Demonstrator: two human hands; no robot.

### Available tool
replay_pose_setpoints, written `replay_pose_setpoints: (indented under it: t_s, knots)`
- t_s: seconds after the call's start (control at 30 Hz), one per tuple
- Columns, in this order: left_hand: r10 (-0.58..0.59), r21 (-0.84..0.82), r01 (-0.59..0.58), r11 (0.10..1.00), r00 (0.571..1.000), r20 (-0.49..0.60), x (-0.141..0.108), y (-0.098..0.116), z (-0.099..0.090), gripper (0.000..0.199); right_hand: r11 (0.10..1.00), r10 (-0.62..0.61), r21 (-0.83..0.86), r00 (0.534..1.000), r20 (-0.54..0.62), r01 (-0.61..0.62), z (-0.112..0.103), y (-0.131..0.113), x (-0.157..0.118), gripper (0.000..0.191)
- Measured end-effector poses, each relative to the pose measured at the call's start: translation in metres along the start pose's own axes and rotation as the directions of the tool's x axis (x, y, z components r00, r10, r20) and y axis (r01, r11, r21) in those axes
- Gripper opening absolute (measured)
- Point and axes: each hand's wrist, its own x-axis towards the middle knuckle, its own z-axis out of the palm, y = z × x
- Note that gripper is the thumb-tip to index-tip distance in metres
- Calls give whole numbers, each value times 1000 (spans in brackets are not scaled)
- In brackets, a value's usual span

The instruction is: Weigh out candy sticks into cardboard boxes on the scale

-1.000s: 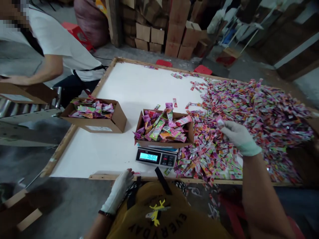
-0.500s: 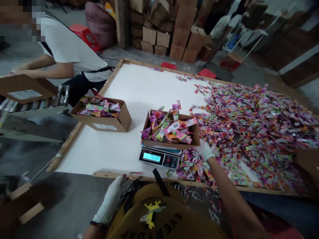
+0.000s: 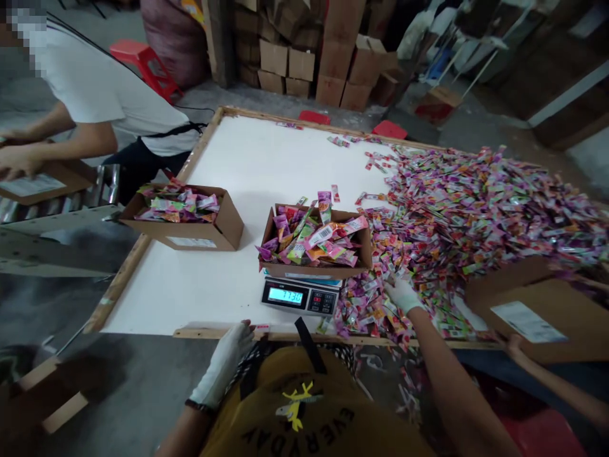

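An open carton (image 3: pixel 314 271) full of small colourful packets (image 3: pixel 323 235) sits on a digital scale (image 3: pixel 299 297), whose lit display appears to read 7730. To its right, my right hand (image 3: pixel 403 292), in a white fingerless glove, is low over the loose packets beside the carton. Its fingers look apart and touch the packets, with none clearly gripped. My left hand (image 3: pixel 231 349), gloved the same way, lies by the table's near edge with fingers stretched out and nothing in it. A single packet strip (image 3: pixel 261 327) is just beyond its fingertips.
A large packet heap (image 3: pixel 476 216) covers the table's right side. Another filled carton (image 3: pixel 228 222) stands at left. On the right, another person's hand (image 3: pixel 516 349) supports a carton (image 3: pixel 547 317). A co-worker (image 3: pixel 114 95) handles a box on a roller conveyor (image 3: pixel 57 222).
My right hand has moved from the carton's right corner down onto the loose packets. The scale reading has risen from about 7688. The carton at right has come further into view.
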Motion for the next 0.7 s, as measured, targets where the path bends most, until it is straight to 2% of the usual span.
replay_pose_setpoints:
  t_s: [0.1,0.17,0.2,0.23,0.27,0.3,0.33,0.4,0.47,0.5,0.53,0.57,0.6,0.63,0.7]
  knots:
    - [85,71,-86,994,996,12,-7,19,8,18,1000,-25,-20,998,-54,24,-37,8,2,40]
    - [200,101,-200,975,980,12,-17,47,10,24,999,-35,-42,997,-67,32,-57,9,-1,40]
    - [295,123,-294,948,956,11,-24,66,13,29,998,-37,-52,997,-69,33,-64,8,-2,39]
    - [408,153,-405,901,913,15,-33,88,18,35,998,-38,-60,997,-68,34,-70,6,-3,36]
    - [533,179,-528,830,846,26,-44,112,25,39,997,-41,-64,997,-66,36,-73,3,-4,34]
    - [731,278,-714,643,680,55,-57,137,36,46,997,-44,-61,997,-65,40,-76,-1,-5,32]
    - [842,334,-819,467,527,116,-71,161,51,50,998,-49,-53,997,-63,46,-76,-6,-6,31]
    - [917,328,-931,164,266,298,-97,200,88,54,997,-72,-14,996,-60,71,-76,-17,-8,27]
    - [828,283,-950,-131,52,558,-115,220,130,62,993,-106,45,993,-61,109,-74,-28,-14,29]
    - [739,252,-929,-270,-32,673,-119,222,148,65,989,-124,68,990,-67,128,-73,-33,-17,33]
    - [627,213,-897,-387,-86,774,-119,219,164,65,984,-139,104,987,-76,146,-72,-37,-22,37]
    - [508,172,-864,-473,-108,854,-117,213,177,62,972,-148,172,985,-89,161,-72,-41,-28,43]
    - [394,134,-842,-523,-99,914,-112,204,186,57,941,-155,287,983,-99,177,-72,-45,-34,50]
    - [299,108,-833,-543,-72,951,-106,194,191,52,877,-169,439,981,-97,194,-71,-50,-40,60]
    - [197,93,-840,-534,-17,980,-95,178,194,50,657,-231,727,971,-59,201,-72,-65,-53,80]
